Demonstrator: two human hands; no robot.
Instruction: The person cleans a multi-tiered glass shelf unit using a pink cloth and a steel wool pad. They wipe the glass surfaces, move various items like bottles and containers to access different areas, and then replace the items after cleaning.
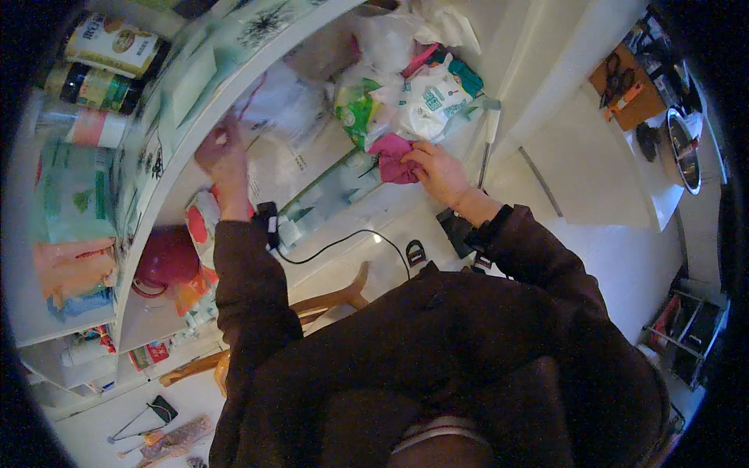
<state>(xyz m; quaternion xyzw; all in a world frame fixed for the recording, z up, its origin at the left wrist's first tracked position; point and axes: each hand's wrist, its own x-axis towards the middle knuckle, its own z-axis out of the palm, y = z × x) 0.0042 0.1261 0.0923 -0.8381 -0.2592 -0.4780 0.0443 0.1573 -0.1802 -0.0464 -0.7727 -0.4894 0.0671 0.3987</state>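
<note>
My right hand pinches a crumpled pink cloth, which hangs over the shelf's front area beside a green and white plastic package. Just behind the cloth lies a white plastic bag with green print. My left hand is raised near the shelf upright at the left, blurred, its fingers bent; whether it holds anything is not plain. Close to it are a translucent plastic bag and a pale flat box or board. A black power adapter with a cable sits by my left sleeve.
A dark red round container stands on the shelf at left. Jars and packages, among them a green pack, fill the upper shelf. A wooden chair is below. At right are a metal bowl and a cardboard box.
</note>
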